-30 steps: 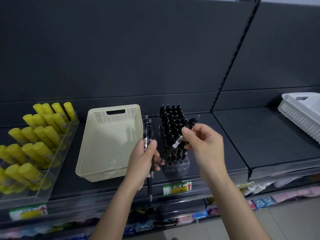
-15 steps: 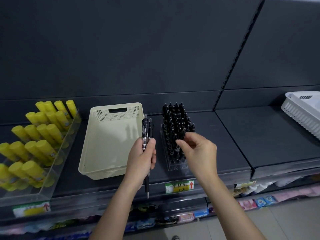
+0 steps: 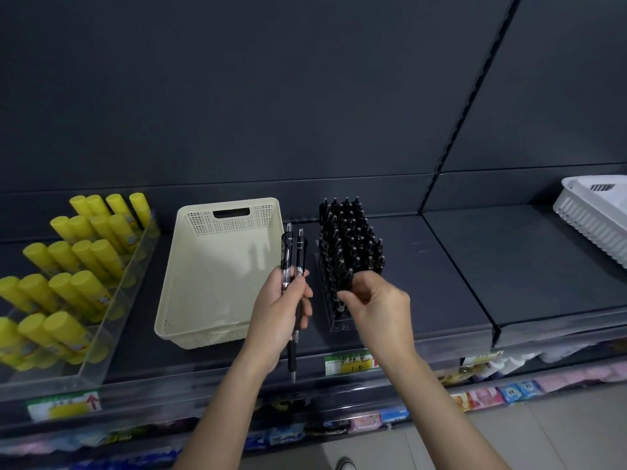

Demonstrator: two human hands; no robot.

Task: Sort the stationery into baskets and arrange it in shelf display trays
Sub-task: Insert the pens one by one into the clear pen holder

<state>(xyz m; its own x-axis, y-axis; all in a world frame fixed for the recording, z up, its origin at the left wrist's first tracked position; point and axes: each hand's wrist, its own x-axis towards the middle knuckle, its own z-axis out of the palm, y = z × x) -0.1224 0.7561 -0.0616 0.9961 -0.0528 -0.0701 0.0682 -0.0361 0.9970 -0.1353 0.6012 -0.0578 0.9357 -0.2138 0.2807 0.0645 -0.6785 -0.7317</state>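
While I face the dark shelf (image 3: 441, 266), the cream basket (image 3: 210, 290) sits on it left of centre, handle slot toward the back wall. Further left stands the clear tray (image 3: 112, 323), holding rows of yellow glue sticks (image 3: 84, 252) that lean toward the back. A white basket (image 3: 597, 218) lies at the far right, partly cut off by the frame edge. Just right of the cream basket is the pen rack (image 3: 341, 323), a small clear block packed with upright black pens (image 3: 349, 239). My left hand (image 3: 276, 313) is between basket and rack, above the shelf's front edge. Its fingers (image 3: 307, 310) and thumb are wrapped round a pair of pens (image 3: 293, 256), held upright with clips up and tips hanging below my palm. My right hand (image 3: 376, 307) is at the rack's front right, fingers (image 3: 364, 283) curled, pinching with the thumb a single pen (image 3: 344, 281) that leans among the front rows. A price label (image 3: 349, 364) is on the shelf edge below the rack.
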